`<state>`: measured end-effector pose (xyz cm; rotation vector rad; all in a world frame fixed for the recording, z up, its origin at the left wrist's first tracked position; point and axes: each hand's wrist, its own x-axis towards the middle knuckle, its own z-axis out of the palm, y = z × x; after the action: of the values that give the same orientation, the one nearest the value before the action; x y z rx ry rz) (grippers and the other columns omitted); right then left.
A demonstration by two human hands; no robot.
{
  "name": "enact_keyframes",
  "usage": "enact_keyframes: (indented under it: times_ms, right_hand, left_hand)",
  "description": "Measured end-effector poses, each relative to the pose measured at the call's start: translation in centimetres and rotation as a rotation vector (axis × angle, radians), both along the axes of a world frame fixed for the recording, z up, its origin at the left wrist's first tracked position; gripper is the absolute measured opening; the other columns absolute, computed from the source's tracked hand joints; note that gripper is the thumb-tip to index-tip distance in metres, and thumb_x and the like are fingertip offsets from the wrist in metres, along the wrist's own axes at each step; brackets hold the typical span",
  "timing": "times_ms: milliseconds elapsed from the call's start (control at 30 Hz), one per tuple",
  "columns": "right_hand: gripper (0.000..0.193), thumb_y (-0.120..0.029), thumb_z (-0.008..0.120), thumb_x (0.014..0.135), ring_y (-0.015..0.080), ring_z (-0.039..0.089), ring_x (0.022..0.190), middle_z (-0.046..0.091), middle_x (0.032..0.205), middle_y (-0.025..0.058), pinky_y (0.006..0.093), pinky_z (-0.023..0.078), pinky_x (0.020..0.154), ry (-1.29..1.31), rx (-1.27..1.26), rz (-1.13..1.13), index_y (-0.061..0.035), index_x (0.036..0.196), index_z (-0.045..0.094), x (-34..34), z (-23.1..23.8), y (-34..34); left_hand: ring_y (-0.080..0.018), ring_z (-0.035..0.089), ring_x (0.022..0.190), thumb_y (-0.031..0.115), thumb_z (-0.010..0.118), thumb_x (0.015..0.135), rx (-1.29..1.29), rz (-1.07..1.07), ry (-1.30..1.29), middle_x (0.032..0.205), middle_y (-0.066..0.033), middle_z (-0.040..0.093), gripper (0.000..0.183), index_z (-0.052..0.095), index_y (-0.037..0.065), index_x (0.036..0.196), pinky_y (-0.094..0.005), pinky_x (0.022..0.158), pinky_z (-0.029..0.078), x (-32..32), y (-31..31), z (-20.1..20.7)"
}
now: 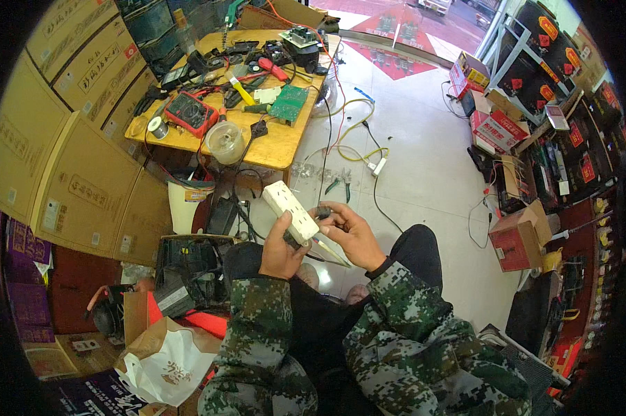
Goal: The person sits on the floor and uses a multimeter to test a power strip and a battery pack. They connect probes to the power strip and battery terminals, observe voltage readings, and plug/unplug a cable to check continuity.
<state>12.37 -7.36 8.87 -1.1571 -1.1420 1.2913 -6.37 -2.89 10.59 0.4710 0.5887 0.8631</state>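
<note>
A white power strip (288, 208) is gripped in my left hand (279, 251), tilted over my lap with its socket face up. Under its near end, by my left fingers, is a dark piece that I cannot make out. My right hand (354, 236) is at the strip's right side, pinching a small black plug-like piece (323, 212) between thumb and fingers. A thin dark cable runs up from about there. Below the strip's near end hangs a pale cable (332, 254).
Ahead left, a wooden table (275, 156) bears a red multimeter (191, 114), solder spool (158, 127), clear jar (225, 142) and green circuit board (290, 104). Pliers (338, 186) and cables lie on the floor. Cartons (84, 191) stack at left; an opened red box (521, 236) stands right.
</note>
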Motion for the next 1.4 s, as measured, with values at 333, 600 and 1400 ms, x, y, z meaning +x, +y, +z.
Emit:
enact_keyframes:
  times_ms: [333, 600, 1400]
  right_hand:
    - [0.041, -0.011, 0.065, 0.103, 0.0094, 0.058, 0.080, 0.066, 0.093, 0.0032, 0.0247, 0.049, 0.073, 0.018, 0.048, -0.251, -0.0043, 0.142, 0.057, 1.8, 2.2, -0.3]
    - [0.032, -0.009, 0.075, 0.095, 0.0126, 0.057, 0.081, 0.064, 0.091, 0.0032, 0.0257, 0.048, 0.077, -0.336, 0.189, -0.324, -0.0003, 0.126, 0.069, 0.4, 4.8, -0.3]
    - [0.023, -0.019, 0.073, 0.093, 0.0326, 0.069, 0.078, 0.072, 0.089, 0.0185, 0.0398, 0.053, 0.071, -0.611, 0.084, -0.088, 0.0026, 0.101, 0.075, 1.0, 6.6, 1.4]
  left_hand:
    - [-0.0238, 0.068, 0.111, 0.048, 0.037, 0.114, 0.091, 0.055, 0.038, 0.122, -0.0140, 0.065, 0.060, 0.040, 0.005, 0.155, -0.0228, 0.047, 0.040, -0.1, 1.0, -1.5]
    - [-0.0185, 0.069, 0.105, 0.046, 0.035, 0.115, 0.141, 0.084, 0.018, 0.119, -0.0147, 0.066, 0.052, 0.051, 0.002, 0.137, -0.0218, 0.048, 0.037, 0.5, 0.8, -1.2]
    - [0.0007, 0.039, 0.058, 0.030, 0.066, 0.105, 0.199, -0.067, 0.263, 0.100, -0.0002, 0.072, 0.041, 0.062, 0.007, 0.138, -0.0185, 0.048, 0.027, 0.7, 0.4, -1.5]
